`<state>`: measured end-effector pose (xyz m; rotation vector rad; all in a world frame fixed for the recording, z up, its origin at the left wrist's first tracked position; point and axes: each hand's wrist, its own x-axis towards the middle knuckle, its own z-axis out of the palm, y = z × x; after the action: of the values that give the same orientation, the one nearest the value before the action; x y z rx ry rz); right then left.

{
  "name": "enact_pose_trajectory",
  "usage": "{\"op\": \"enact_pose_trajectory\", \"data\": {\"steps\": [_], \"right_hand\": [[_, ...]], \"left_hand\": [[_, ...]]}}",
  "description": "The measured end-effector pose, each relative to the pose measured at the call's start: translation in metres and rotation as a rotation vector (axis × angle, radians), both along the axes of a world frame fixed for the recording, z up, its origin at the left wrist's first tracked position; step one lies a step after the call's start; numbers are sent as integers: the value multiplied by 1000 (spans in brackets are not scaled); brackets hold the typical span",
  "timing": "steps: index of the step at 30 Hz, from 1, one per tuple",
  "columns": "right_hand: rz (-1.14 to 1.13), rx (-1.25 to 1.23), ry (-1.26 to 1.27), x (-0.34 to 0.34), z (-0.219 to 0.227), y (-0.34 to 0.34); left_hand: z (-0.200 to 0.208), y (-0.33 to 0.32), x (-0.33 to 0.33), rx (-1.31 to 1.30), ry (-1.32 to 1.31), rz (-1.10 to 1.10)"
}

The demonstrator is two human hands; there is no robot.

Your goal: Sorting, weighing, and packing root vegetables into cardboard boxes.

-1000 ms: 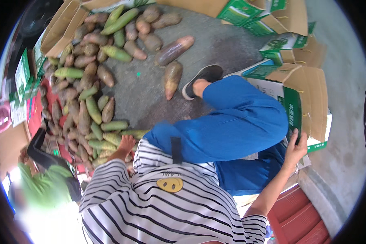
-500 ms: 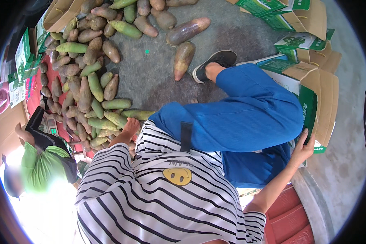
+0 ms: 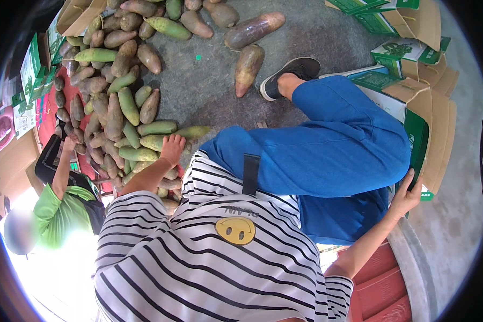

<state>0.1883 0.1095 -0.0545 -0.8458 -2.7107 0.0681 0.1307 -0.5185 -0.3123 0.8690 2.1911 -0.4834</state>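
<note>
My left hand reaches over the near right edge of a big pile of long green and brown root-like vegetables. Its fingers are slightly apart and lie over the end of a green vegetable; no firm grip shows. Another pale green vegetable lies just beyond the fingertips. Down by my bent knee, my right hand holds the near edge of an open green cardboard box, whose brown flaps are folded out. What is inside that box is hidden from this view.
Two large brownish vegetables lie apart on the dark mat near my shoe. More open green cartons line the right. At the left, a co-worker in a green shirt reaches toward the pile. A pink round thing is behind.
My left hand has moved forward onto the green vegetables. The co-worker's arm has stretched up to the pile. My right hand stays at the box edge, and the view has shifted slightly.
</note>
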Motion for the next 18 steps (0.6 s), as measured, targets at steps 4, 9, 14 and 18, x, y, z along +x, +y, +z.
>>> {"op": "enact_pose_trajectory", "data": {"steps": [4, 9, 14, 18], "right_hand": [[-19, 2, -35, 1, 2, -1], [-25, -26, -26, -9, 6, -12], [-50, -31, -19, 0, 3, -3], [-16, -18, -9, -2, 1, -5]], "left_hand": [[8, 27, -60, -1, 184, 471], [-4, 39, -131, 137, 126, 1005], [-34, 51, -152, 355, -22, 870], [-43, 46, -137, 401, 32, 995]]}}
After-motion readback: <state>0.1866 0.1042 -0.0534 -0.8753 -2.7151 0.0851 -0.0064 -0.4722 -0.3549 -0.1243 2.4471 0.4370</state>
